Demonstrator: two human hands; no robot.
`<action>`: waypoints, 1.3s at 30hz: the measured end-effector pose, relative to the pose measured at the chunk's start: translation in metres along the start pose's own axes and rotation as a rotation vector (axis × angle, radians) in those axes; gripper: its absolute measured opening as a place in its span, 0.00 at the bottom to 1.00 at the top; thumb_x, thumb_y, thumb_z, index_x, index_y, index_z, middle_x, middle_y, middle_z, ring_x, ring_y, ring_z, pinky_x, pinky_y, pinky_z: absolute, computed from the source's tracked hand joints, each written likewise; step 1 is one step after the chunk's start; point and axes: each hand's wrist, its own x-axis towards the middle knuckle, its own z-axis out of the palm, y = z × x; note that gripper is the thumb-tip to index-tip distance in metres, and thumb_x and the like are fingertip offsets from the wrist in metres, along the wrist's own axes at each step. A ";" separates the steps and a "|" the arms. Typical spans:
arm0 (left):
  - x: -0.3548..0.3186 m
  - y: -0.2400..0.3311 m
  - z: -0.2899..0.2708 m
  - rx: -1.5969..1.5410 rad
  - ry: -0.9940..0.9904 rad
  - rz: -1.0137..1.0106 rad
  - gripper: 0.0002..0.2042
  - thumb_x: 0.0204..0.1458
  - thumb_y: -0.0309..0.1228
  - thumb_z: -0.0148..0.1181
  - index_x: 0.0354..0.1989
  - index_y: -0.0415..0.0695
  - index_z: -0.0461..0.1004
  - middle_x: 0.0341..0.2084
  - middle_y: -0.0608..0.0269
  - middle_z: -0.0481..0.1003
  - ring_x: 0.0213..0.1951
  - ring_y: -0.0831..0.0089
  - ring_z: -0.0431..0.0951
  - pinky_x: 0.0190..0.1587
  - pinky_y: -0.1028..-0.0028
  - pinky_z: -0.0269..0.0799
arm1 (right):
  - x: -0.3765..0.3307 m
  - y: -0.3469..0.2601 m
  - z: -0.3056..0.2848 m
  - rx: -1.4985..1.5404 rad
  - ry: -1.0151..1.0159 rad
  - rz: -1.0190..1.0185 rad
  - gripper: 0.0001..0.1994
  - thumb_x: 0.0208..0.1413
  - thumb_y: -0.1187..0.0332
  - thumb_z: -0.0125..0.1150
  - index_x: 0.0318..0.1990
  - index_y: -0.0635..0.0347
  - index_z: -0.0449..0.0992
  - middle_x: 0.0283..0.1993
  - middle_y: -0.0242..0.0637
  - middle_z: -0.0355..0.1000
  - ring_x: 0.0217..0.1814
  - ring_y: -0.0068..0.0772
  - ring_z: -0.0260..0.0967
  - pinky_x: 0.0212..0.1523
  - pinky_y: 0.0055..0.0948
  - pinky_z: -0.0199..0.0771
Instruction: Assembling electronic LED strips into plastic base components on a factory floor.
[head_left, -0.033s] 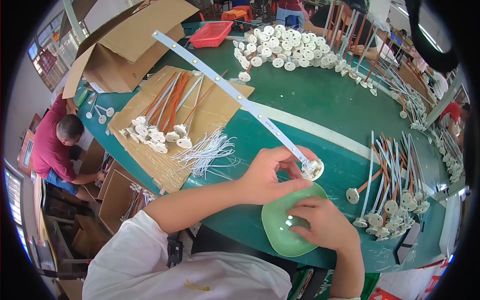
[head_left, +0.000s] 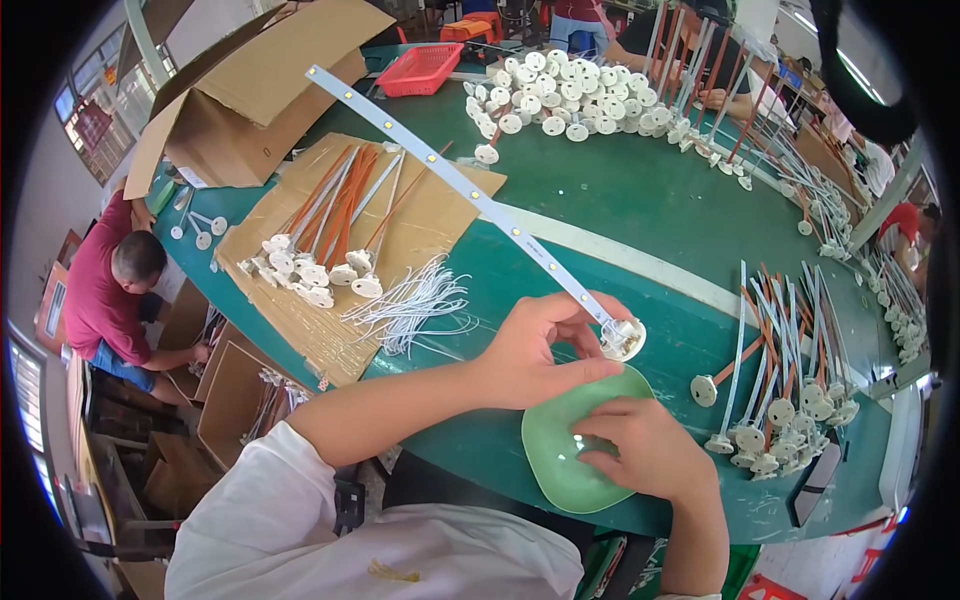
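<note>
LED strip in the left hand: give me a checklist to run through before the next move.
1. Left hand holds the LED strip near its disc end: ok.
2. White disc firmly fastened to the strip: cannot tell.
3. Right hand at the green bowl, thumb and forefinger parted: ok.
4. Number of small pieces in the bowl: cannot tell.
5. Bowl well back from the edge of the green table: not ok, it sits close.

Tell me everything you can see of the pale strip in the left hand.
The pale strip is long, narrow, flat and stiff-looking, with small yellowish squares spaced along its face; its material is unclear. At its near end sits a round white base, where the left hand holds it. From there it slants toward the picture's upper left, its far end free.
</note>
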 end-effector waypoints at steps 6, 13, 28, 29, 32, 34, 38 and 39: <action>0.000 0.002 -0.003 -0.306 -0.019 -0.130 0.23 0.48 0.15 0.65 0.54 0.40 0.69 0.52 0.50 0.75 0.50 0.68 0.78 0.47 0.69 0.77 | -0.001 -0.001 -0.002 0.013 -0.089 0.033 0.10 0.44 0.73 0.67 0.37 0.61 0.80 0.32 0.41 0.76 0.34 0.43 0.75 0.37 0.37 0.76; 0.002 0.008 -0.007 -0.621 -0.040 -0.202 0.23 0.49 0.17 0.64 0.55 0.42 0.68 0.53 0.41 0.73 0.44 0.65 0.81 0.48 0.66 0.77 | -0.001 0.000 0.005 0.102 0.067 -0.034 0.08 0.51 0.73 0.64 0.39 0.59 0.80 0.33 0.40 0.75 0.39 0.43 0.74 0.39 0.36 0.75; -0.002 0.005 -0.007 -0.576 -0.055 -0.208 0.25 0.47 0.22 0.70 0.55 0.41 0.68 0.52 0.40 0.73 0.40 0.67 0.81 0.47 0.67 0.76 | 0.001 -0.012 -0.002 0.511 0.632 -0.003 0.04 0.55 0.83 0.59 0.37 0.71 0.78 0.31 0.40 0.77 0.28 0.26 0.77 0.28 0.21 0.80; -0.002 0.005 -0.007 -0.565 -0.059 -0.209 0.24 0.47 0.22 0.70 0.54 0.41 0.68 0.51 0.40 0.74 0.41 0.67 0.80 0.47 0.66 0.76 | 0.001 -0.013 -0.001 0.510 0.633 -0.003 0.04 0.55 0.83 0.59 0.37 0.71 0.78 0.31 0.40 0.77 0.28 0.26 0.77 0.28 0.21 0.80; -0.003 0.007 -0.004 -0.551 -0.069 -0.220 0.23 0.47 0.23 0.70 0.53 0.40 0.69 0.51 0.41 0.74 0.42 0.68 0.80 0.47 0.65 0.76 | 0.002 -0.013 0.001 0.558 0.674 0.021 0.05 0.56 0.84 0.58 0.39 0.71 0.77 0.34 0.41 0.77 0.31 0.28 0.79 0.33 0.23 0.81; -0.003 0.004 -0.003 -0.556 -0.079 -0.217 0.23 0.47 0.23 0.70 0.52 0.40 0.69 0.51 0.41 0.74 0.42 0.68 0.79 0.48 0.65 0.76 | 0.002 -0.009 0.004 0.577 0.693 -0.010 0.07 0.56 0.85 0.57 0.41 0.71 0.77 0.37 0.42 0.76 0.34 0.29 0.79 0.34 0.24 0.81; -0.003 0.003 -0.001 -0.574 -0.076 -0.216 0.23 0.47 0.23 0.70 0.52 0.40 0.69 0.51 0.42 0.74 0.44 0.68 0.79 0.49 0.63 0.75 | 0.001 -0.004 0.003 0.565 0.709 -0.035 0.08 0.56 0.85 0.57 0.42 0.70 0.76 0.39 0.42 0.76 0.36 0.30 0.79 0.37 0.25 0.81; -0.004 0.005 -0.001 -0.571 -0.077 -0.217 0.23 0.47 0.23 0.70 0.52 0.40 0.69 0.51 0.42 0.74 0.44 0.68 0.79 0.49 0.63 0.75 | 0.000 -0.003 0.003 0.615 0.690 -0.050 0.08 0.56 0.85 0.57 0.42 0.70 0.76 0.39 0.42 0.76 0.37 0.30 0.79 0.38 0.25 0.81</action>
